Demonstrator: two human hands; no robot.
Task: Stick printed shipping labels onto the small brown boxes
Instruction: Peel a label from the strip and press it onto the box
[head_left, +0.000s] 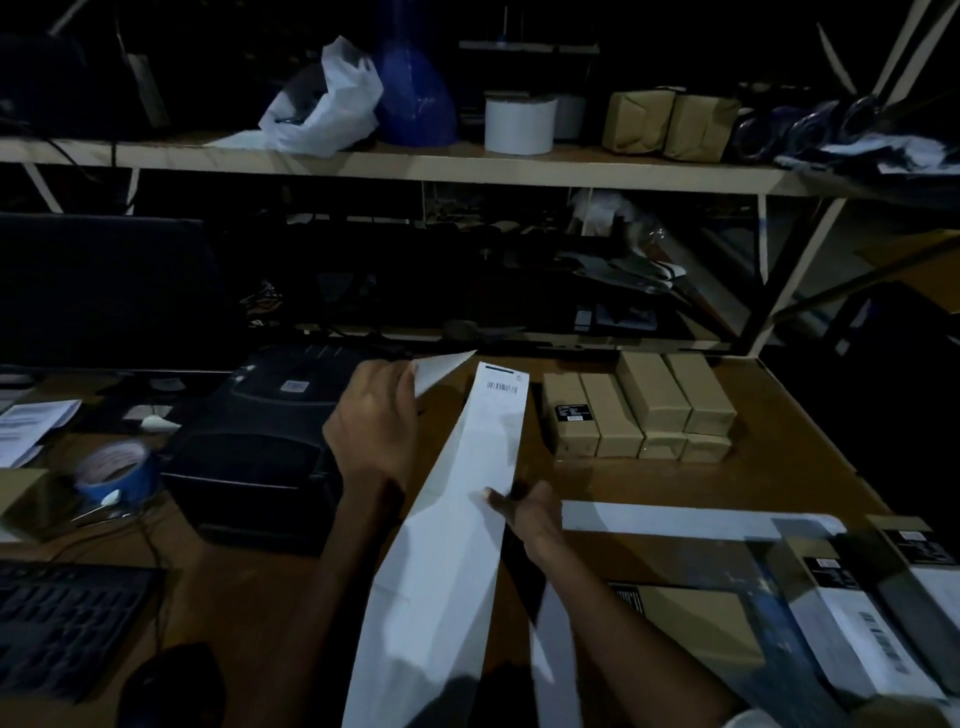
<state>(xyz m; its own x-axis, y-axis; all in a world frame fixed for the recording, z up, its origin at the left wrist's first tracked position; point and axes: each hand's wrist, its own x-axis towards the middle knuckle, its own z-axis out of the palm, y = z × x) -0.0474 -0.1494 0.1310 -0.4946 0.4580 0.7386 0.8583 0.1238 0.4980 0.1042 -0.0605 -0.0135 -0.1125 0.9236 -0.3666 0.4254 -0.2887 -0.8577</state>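
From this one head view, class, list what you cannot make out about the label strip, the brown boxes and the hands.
- Label strip: its lower end is cut off by the bottom edge; the barcode text is too small to read.
- Brown boxes: the black sticker's print is too small, and dim light hides the far sides.
- Left hand: its fingertips are hidden behind the peeled paper.
- Right hand: its fingers are hidden under the strip.

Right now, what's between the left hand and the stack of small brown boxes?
In the head view, the long white label strip lies between the left hand and the small brown boxes.
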